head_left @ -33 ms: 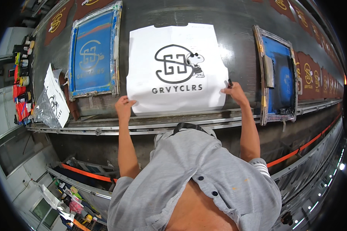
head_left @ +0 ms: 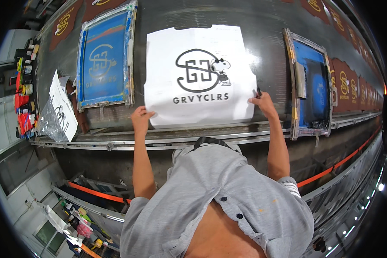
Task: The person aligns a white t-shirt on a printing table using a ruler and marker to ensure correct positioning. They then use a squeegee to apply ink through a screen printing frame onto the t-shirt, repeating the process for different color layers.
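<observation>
Screen-printing line, long dark table (head_left: 262, 21). A white printed sheet (head_left: 198, 73), bearing a black logo and a cartoon dog, lay flat on the table between two blue-meshed printing screens: one on the left (head_left: 105, 60), one on the right (head_left: 311, 81).

Left hand (head_left: 141, 118) pressed down on the sheet's lower left corner, fingers spread, pinning it rather than gripping. Right hand (head_left: 264, 103) rested at the lower right edge, closed around a small dark marker-like tool (head_left: 258, 92); its tip could not be made out.

Step in hand, as judged: positioning and squaring the sheet on the table. The next move likely called for holding both corners steady while checking alignment against the table's front rail (head_left: 116, 139).

A bagged print (head_left: 60, 109) lay at far left.
</observation>
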The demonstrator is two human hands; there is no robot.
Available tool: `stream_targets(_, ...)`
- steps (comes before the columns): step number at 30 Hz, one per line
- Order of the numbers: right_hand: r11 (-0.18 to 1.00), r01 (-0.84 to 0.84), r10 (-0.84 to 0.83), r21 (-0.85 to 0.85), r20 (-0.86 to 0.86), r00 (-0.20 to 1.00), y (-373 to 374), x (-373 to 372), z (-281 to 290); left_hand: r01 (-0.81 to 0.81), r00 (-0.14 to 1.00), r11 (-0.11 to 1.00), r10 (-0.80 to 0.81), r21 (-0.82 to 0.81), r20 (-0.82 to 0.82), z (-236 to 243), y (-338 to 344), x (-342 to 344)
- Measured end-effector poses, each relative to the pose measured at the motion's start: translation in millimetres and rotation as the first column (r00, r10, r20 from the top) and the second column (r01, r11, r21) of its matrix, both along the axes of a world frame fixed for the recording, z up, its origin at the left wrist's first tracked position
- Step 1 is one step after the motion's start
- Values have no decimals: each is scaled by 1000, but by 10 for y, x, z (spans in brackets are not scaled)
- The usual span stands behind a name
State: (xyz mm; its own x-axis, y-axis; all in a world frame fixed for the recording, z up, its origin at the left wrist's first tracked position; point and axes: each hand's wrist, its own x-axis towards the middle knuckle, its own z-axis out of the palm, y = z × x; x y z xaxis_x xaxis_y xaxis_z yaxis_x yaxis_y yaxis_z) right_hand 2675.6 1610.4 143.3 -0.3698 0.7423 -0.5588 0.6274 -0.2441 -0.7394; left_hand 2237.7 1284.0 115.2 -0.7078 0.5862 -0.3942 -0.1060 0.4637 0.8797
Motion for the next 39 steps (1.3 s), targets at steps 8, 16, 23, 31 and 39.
stream_targets(8, 967, 174, -210, 188, 190, 959, 100, -120, -125, -128, 991, 970, 118, -209, -58, 99, 397, -10)
stream_targets(16, 936, 170, -283, 309, 368, 886, 100, -302, -159, -228, 955, 925, 152, -304, -254, -12, 554, 6)
stream_targets(23, 556, -135, -401, 820, 406, 821, -80, -528, -7, -229, 945, 916, 129, -329, -300, -26, 520, 10)
stream_targets(31, 999, -16, 4, -29, -374, 927, -613, -2747, 100, -208, 901, 919, 47, -334, -432, -131, 498, 58)
stream_targets(39, 909, 76, -82, 409, -3, 997, -1270, -5069, 32, -26, 943, 999, 19, -19, -333, -148, 187, 212)
